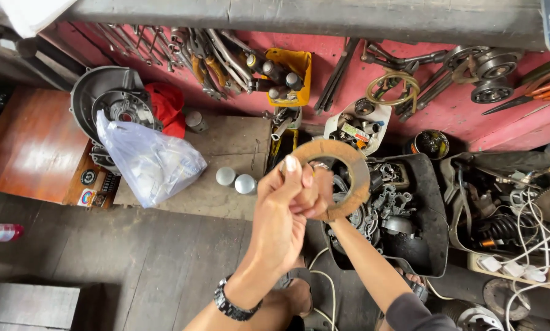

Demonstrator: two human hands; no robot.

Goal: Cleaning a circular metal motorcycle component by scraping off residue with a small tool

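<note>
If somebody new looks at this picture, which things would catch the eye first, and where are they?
First, the brown friction ring at the centre, held up by both hands: the left hand, with a wristwatch, and the right hand clasp its near-left edge together. Behind it, hand tools lie along a red board, and a clear plastic bag sits to the left.

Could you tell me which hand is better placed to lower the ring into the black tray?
Probably the right. Both hands grip the ring at its left edge, but the right hand reaches up across the black tray, while the left hand comes in from beside it.
</note>
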